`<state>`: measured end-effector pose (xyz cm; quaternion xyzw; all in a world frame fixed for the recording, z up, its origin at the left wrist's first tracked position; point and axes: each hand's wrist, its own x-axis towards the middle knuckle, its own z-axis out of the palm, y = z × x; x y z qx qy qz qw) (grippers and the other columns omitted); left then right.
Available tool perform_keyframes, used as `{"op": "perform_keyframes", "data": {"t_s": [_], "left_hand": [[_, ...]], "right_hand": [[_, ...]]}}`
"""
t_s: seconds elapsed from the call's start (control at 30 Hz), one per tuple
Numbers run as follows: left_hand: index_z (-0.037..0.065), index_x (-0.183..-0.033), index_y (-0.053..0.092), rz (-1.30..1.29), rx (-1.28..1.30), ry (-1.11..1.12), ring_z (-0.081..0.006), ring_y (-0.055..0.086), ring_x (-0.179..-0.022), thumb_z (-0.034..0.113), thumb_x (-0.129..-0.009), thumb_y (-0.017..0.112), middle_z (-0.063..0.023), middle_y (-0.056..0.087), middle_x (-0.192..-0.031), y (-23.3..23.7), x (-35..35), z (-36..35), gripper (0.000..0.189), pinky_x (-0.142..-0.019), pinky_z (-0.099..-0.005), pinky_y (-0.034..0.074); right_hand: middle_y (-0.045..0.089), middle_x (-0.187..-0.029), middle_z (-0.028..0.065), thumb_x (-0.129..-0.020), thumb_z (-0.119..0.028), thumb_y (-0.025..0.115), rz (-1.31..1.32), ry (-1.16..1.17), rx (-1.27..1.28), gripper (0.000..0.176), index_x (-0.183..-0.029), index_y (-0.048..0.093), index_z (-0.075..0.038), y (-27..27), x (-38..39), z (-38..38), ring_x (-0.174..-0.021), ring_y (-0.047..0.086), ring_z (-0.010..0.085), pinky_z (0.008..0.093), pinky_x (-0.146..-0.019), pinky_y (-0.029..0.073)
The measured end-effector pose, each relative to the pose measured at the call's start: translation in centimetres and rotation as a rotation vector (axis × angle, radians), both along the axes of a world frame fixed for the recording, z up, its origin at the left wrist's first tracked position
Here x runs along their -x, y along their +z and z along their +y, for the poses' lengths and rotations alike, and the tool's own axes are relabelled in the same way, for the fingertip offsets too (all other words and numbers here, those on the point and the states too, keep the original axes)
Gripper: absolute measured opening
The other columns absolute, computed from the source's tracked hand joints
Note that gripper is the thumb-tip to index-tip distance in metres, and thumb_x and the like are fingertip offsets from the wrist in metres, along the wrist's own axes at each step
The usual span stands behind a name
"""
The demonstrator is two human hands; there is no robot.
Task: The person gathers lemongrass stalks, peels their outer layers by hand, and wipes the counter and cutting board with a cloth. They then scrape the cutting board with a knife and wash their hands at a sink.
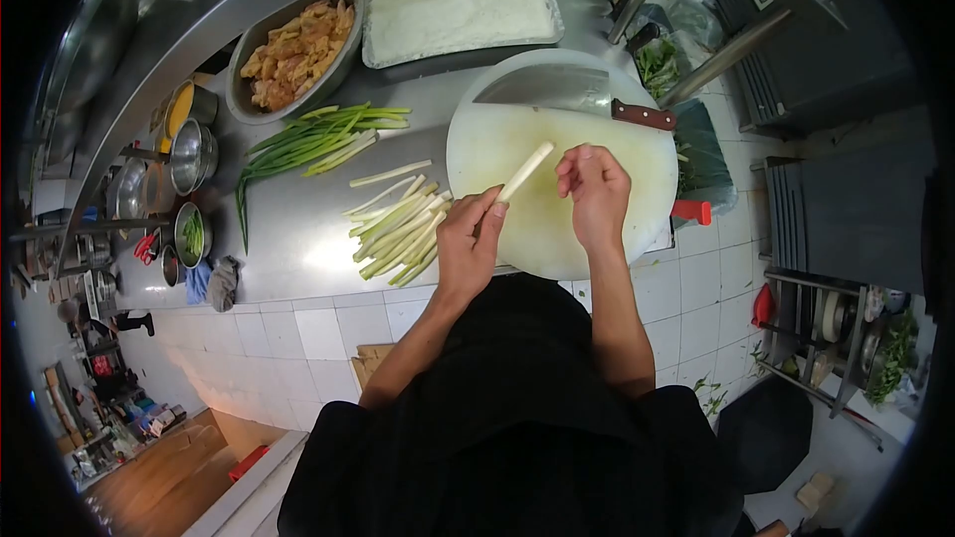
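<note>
My left hand [472,239] is closed around the lower end of a pale spring onion stalk [527,171], which slants up to the right over the round white cutting board [557,239]. Just right of the stalk's tip, my right hand [599,194] is raised over the board with its fingers curled in; whether anything is in them is hidden. A cleaver [567,94] with a brown handle lies across the far part of the board. Beside my left hand, a pile of white spring onion stalks [403,229] rests on the steel counter [288,229].
Green spring onion tops [318,134] lie farther back. Behind them stand a bowl of meat pieces [298,55] and a tray of white powder [463,10]. Metal bowls [192,157] line the left. A red handle [691,212] juts out at the board's right edge, near a lined bin [708,154].
</note>
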<state>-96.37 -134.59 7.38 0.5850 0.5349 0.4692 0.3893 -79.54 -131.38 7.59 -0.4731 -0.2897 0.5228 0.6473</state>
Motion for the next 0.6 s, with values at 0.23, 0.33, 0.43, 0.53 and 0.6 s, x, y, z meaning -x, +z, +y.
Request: {"op": "perform_keyframes", "data": {"t_s": [0.23, 0.33, 0.43, 0.53, 0.6], "left_hand": [[0.000, -0.097, 0.066, 0.123, -0.032, -0.051, -0.0245, 0.055, -0.071, 0.008, -0.081, 0.067, -0.0106, 0.062, -0.077, 0.2, -0.5, 0.0, 0.018, -0.066, -0.0327, 0.044], [0.001, -0.097, 0.066, 0.136, 0.036, -0.124, -0.0233, 0.055, -0.071, 0.009, -0.081, 0.068, -0.0101, 0.061, -0.077, 0.6, -0.6, 0.1, 0.018, -0.063, -0.0327, 0.044], [0.002, -0.097, 0.065, 0.068, 0.089, -0.216, -0.0231, 0.053, -0.068, 0.009, -0.081, 0.067, -0.0099, 0.060, -0.075, 0.8, -1.0, -0.3, 0.018, -0.061, -0.0333, 0.043], [0.001, -0.097, 0.064, 0.048, 0.008, -0.313, -0.0246, 0.053, -0.068, 0.009, -0.081, 0.066, -0.0108, 0.059, -0.074, 1.3, -1.5, -0.3, 0.018, -0.063, -0.0345, 0.043], [0.000, -0.100, 0.063, 0.103, -0.055, -0.328, -0.0241, 0.055, -0.069, 0.010, -0.083, 0.065, -0.0123, 0.059, -0.077, 1.0, -1.4, -0.2, 0.019, -0.064, -0.0330, 0.045]], "right_hand": [[0.056, -0.068, 0.0019, -0.092, -0.013, 0.058, -0.042, 0.209, 0.066, 0.015, -0.085, 0.059, 0.000, -0.3, 2.3, -2.2, -0.059, 0.051, 0.0075, 0.0218, -0.054, 0.041], [0.055, -0.067, 0.0009, -0.092, -0.013, 0.058, -0.063, 0.183, 0.078, 0.015, -0.083, 0.059, -0.001, -0.3, 1.6, -2.2, -0.057, 0.050, 0.0065, 0.0210, -0.053, 0.040], [0.055, -0.066, 0.0009, -0.092, -0.013, 0.058, -0.098, 0.134, 0.075, 0.016, -0.082, 0.059, -0.001, 0.3, 0.6, -2.2, -0.056, 0.049, 0.0063, 0.0209, -0.051, 0.039], [0.055, -0.066, 0.0011, -0.092, -0.014, 0.056, -0.163, 0.098, 0.080, 0.017, -0.082, 0.060, 0.000, 1.1, -0.5, -2.3, -0.056, 0.049, 0.0062, 0.0208, -0.050, 0.039], [0.055, -0.066, 0.0009, -0.093, -0.016, 0.055, -0.256, 0.011, 0.036, 0.019, -0.085, 0.061, 0.000, 1.4, -1.2, -2.4, -0.055, 0.049, 0.0058, 0.0206, -0.050, 0.038]]}}
